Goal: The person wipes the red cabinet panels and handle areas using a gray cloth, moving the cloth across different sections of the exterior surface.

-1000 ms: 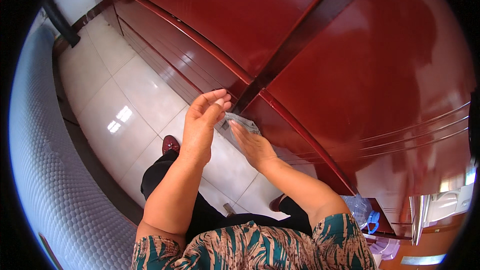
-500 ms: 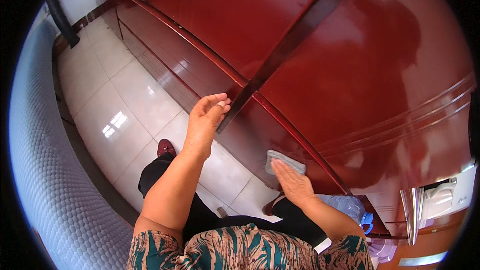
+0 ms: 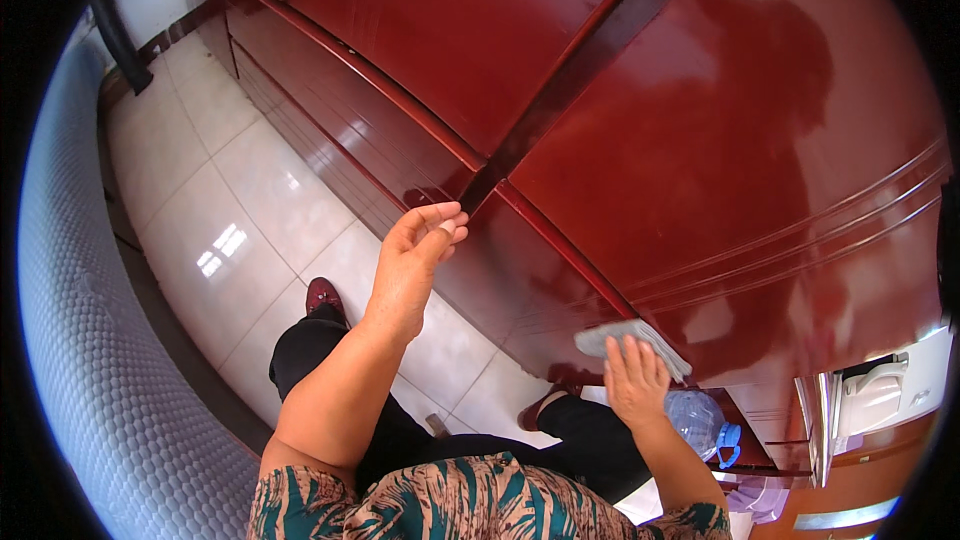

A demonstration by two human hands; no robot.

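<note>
My right hand (image 3: 636,380) presses a folded grey cloth (image 3: 632,338) against the glossy dark red cabinet (image 3: 690,220), its fingers lying over the cloth. The cloth sits at the lower end of the raised trim, partly on the drawer front below. My left hand (image 3: 420,245) is up in front of the dark upright strip (image 3: 500,165) between two cabinet panels. Its fingers are bent, with the thumb drawn close to the fingertips, and nothing shows in them. Whether those fingertips touch the cabinet I cannot tell.
A clear plastic bottle with a blue handle (image 3: 698,425) stands beside my right forearm. Along the left runs a bed edge with a grey-blue quilted cover (image 3: 110,300). Pale floor tiles (image 3: 250,180) lie between bed and cabinet. A white appliance (image 3: 875,400) is at the right.
My right hand and the cloth have moved right and slightly up, from the drawer front onto the trim. My left hand has shifted slightly down in the picture.
</note>
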